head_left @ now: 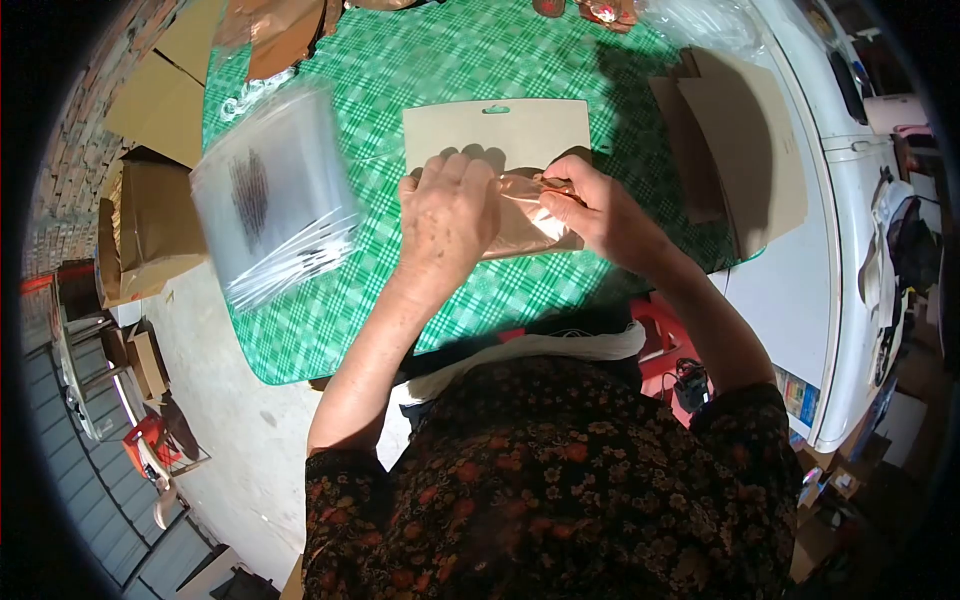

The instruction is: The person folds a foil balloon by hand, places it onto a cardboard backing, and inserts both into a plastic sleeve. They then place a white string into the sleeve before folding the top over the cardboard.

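Note:
A beige card (430,125) with a slotted hanging hole lies on the table below my hands. Across its lower part is a shiny copper-coloured foil piece (530,220), crumpled near its upper right. My right hand (600,215) pinches the foil's upper right end between thumb and fingers. On the left side of the card, my left hand (447,215) has its fingers curled down, and the foil's left end disappears beneath it. The left thumb and fingertips are hidden.
A green checked cloth (390,60) covers the table. Clear plastic sleeves (275,195) lie stacked at the left, more cards (740,140) at the right. Brown foil pieces (285,35) and clear plastic (700,25) lie along the far side. A cardboard box (160,225) stands left.

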`<move>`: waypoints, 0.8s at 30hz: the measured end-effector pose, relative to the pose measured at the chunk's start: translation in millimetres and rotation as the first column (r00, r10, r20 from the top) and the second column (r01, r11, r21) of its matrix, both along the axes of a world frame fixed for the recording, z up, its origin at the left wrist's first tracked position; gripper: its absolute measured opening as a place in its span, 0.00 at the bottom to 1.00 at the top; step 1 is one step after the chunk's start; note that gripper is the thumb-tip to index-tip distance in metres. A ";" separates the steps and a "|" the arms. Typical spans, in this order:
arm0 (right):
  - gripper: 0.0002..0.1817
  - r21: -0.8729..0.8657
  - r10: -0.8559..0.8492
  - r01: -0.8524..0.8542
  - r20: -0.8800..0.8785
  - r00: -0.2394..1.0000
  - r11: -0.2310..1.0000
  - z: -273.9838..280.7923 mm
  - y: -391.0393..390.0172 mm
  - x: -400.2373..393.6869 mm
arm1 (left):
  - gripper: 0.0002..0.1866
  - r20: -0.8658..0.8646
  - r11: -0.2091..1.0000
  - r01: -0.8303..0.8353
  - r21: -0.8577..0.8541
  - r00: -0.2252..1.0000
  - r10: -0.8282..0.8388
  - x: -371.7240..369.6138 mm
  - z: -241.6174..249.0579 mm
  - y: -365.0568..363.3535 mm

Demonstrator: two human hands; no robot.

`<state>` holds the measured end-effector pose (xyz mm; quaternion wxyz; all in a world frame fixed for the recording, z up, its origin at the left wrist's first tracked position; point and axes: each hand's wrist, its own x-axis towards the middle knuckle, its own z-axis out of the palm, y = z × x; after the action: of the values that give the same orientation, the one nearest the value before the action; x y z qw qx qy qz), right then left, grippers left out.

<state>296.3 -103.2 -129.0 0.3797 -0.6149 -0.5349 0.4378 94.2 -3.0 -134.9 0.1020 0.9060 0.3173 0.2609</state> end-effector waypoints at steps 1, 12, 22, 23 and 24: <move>0.16 0.009 -0.013 0.013 -0.002 1.000 1.000 -1.7 0.3 0.8 | 0.06 -0.004 1.000 0.014 0.010 1.000 -0.014 -1.5 -0.5 1.7; 0.16 -0.019 -0.083 0.083 -0.008 0.996 0.996 5.7 3.2 1.7 | 0.09 -0.043 0.993 0.033 0.117 0.999 -0.028 1.8 -3.9 5.1; 0.16 0.406 -0.330 0.129 0.474 0.816 0.905 15.8 -11.9 -12.4 | 0.08 -0.058 0.990 0.102 0.097 0.994 -0.097 -1.2 -0.7 10.6; 0.17 0.477 -0.352 0.049 0.571 0.741 0.878 19.4 -13.9 -15.8 | 0.08 -0.058 0.990 0.106 0.097 0.993 -0.101 -1.1 -0.3 11.0; 0.18 0.533 -0.381 -0.040 0.653 0.654 0.845 23.4 -15.9 -19.4 | 0.08 -0.057 0.989 0.109 0.096 0.993 -0.104 -1.1 0.5 11.3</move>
<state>276.9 -119.0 -105.6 0.3176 -0.6663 -0.6732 -0.0436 93.1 8.4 -134.3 0.0624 0.9320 0.2577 0.2470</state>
